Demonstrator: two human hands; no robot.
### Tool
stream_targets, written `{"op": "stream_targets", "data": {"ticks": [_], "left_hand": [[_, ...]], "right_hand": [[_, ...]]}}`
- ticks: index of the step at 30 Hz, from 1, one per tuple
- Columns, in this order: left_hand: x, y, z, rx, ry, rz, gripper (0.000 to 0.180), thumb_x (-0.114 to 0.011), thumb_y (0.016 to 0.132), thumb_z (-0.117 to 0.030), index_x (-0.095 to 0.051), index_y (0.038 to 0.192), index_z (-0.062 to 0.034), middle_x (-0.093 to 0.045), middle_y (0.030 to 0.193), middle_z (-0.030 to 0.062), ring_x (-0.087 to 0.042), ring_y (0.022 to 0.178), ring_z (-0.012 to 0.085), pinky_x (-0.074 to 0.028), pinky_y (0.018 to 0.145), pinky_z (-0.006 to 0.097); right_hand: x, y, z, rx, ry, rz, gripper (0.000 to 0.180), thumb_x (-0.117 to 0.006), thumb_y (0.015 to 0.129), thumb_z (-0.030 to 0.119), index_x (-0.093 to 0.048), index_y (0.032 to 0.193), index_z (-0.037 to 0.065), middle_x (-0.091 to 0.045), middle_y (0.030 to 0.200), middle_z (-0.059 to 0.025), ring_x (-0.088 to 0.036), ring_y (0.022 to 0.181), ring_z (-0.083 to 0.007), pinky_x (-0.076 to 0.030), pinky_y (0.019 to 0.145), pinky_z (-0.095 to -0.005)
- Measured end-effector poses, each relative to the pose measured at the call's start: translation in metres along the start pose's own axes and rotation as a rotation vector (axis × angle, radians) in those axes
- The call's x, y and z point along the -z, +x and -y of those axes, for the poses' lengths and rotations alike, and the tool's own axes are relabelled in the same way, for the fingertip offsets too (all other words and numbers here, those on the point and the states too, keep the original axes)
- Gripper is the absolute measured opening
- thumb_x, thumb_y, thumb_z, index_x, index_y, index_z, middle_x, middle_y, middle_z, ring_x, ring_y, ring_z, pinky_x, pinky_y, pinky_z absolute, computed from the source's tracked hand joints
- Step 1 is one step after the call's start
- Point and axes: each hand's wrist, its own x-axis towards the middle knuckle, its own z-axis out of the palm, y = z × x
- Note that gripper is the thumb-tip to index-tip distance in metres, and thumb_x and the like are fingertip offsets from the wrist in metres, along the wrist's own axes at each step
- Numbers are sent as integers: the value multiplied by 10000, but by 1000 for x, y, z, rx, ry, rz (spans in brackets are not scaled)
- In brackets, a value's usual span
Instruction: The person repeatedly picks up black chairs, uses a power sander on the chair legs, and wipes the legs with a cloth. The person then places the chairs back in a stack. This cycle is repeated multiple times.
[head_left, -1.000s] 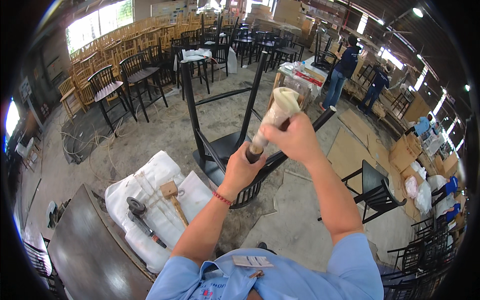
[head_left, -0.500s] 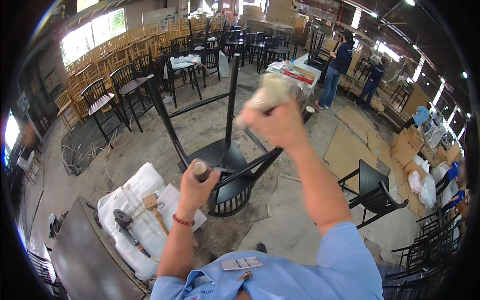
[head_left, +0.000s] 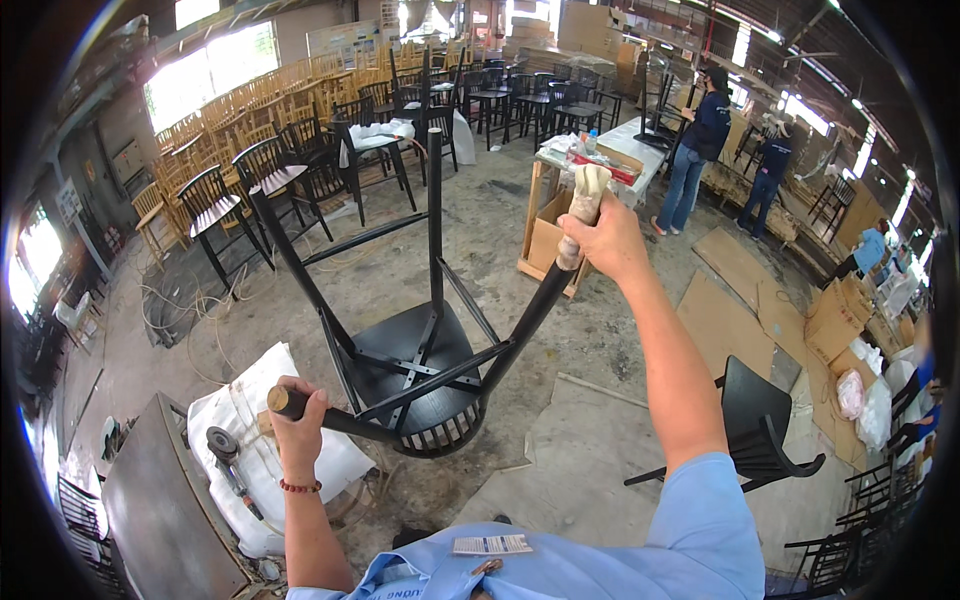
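Black wooden chair (head_left: 420,370), inverted, legs up: left hand (head_left: 297,420) clenched one near leg, right hand (head_left: 608,240) fingers pressed a pale cloth (head_left: 586,190) around another leg's tip. Probably rigid, moderately heavy; legs offered firm holds.

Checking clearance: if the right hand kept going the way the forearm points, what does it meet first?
Likely the cardboard box under the light table just beyond the right hand, which grips a cloth on the chair leg. Depth is unclear, so hedged.

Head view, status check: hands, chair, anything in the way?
Left hand grips one leg end of upturned black wooden chair. Right hand presses pale cloth on another leg. Nothing blocking; white sack beneath.
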Motion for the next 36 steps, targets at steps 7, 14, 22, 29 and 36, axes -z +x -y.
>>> {"op": "stream_targets", "data": {"ticks": [7,14,22,29,36], "left_hand": [[1,2,2,9,8,26,182,-684,849,-32,-517,916,-59,-579,811,15,-575,735,100,-488,692,253],[-2,-2,-1,49,8,84,192,-714,835,-36,-530,887,-49,-592,788,12,-546,727,83,-465,667,240],[12,2,-6,11,35,168,198,-722,827,-18,-531,874,-39,-590,789,19,-526,690,76,-444,625,228],[21,8,-2,70,7,248,244,-755,776,3,-530,861,-36,-624,787,53,-565,699,99,-467,639,247],[26,16,-3,137,-122,384,242,-773,767,-9,-553,858,-54,-629,799,61,-592,737,146,-479,674,282]], "right_hand": [[-6,4,4,-53,9,3,336,-732,811,196,-594,1013,-35,-669,800,-94,-618,579,-152,-512,545,-306],[-1,-6,-8,-238,82,-140,325,-728,803,214,-593,999,-7,-673,775,-91,-650,617,-152,-515,552,-314],[-6,-26,25,-438,218,-208,253,-734,823,188,-606,909,-12,-639,701,-53,-544,487,-89,-437,438,-251],[-51,13,27,-255,263,-387,252,-731,837,219,-660,876,-20,-667,729,-54,-580,531,-103,-449,490,-262],[-167,164,39,-217,872,-280,199,-681,815,102,-623,968,-10,-652,755,-76,-618,602,-124,-492,521,-263]]}}
